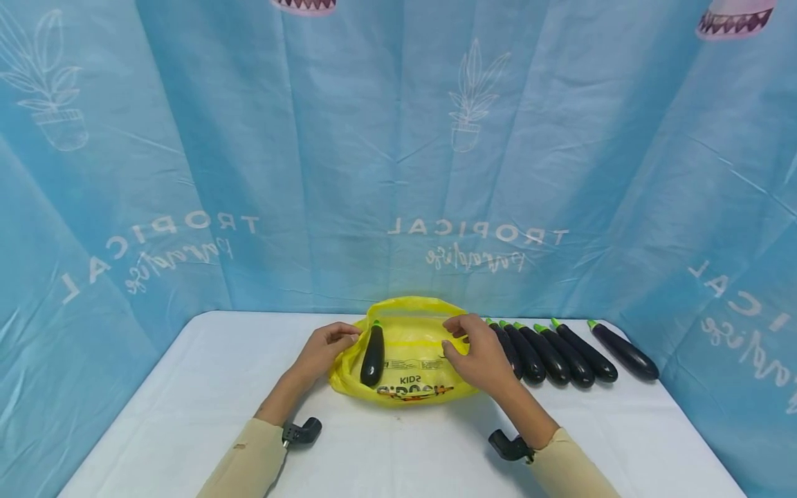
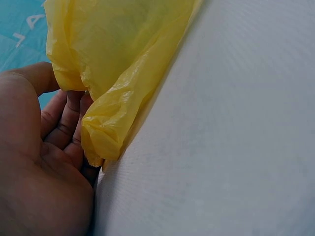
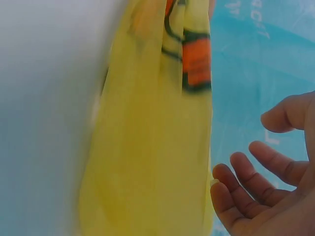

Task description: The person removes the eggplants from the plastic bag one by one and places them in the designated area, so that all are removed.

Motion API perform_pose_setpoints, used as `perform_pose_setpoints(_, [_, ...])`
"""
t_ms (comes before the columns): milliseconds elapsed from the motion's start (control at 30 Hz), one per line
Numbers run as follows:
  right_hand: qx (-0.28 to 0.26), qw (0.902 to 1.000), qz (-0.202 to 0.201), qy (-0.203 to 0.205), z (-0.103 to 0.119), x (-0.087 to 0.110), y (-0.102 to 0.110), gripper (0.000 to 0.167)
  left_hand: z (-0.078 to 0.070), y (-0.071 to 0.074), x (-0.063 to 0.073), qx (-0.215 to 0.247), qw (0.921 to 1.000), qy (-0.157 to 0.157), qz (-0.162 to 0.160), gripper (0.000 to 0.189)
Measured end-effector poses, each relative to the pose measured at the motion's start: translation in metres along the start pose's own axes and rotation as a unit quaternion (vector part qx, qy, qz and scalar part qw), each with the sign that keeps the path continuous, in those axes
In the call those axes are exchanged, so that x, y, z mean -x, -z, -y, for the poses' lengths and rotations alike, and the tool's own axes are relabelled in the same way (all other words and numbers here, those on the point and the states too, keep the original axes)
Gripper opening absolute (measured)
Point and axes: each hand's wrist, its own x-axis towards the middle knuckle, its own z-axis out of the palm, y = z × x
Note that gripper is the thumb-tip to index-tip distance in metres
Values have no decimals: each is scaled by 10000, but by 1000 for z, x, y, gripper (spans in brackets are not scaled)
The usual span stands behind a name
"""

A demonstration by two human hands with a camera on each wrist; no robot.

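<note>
A yellow plastic bag [image 1: 407,304] lies with its mouth spread wide on the white table. Inside, toward its left side, is one dark eggplant [image 1: 373,358] with the green stem pointing away. My left hand [image 1: 322,351] pinches the bag's left edge; the left wrist view shows the crumpled film [image 2: 123,93] between thumb and fingers. At the bag's right edge is my right hand [image 1: 482,354], its fingers loosely bent and the thumb apart. In the right wrist view that hand [image 3: 280,182] holds nothing and sits beside the bag's side [image 3: 147,147].
Several eggplants [image 1: 556,360] lie side by side right of the bag, partly behind my right hand. Another eggplant [image 1: 625,351] lies slightly apart near the right edge of the white table [image 1: 218,366]. A blue printed curtain [image 1: 349,173] surrounds the table's back and sides.
</note>
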Motion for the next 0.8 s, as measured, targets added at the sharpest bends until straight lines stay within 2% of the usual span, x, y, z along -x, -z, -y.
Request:
perform_pose_setpoints(367, [-169,9986,446,-218,19,-8,-36,26,1,1,0,75,10000,-44,10,23])
perform_pose_setpoints(800, [-336,9944,851,-536,33,-19,-63,29,1,0,-1,23,10000,73,-58,23])
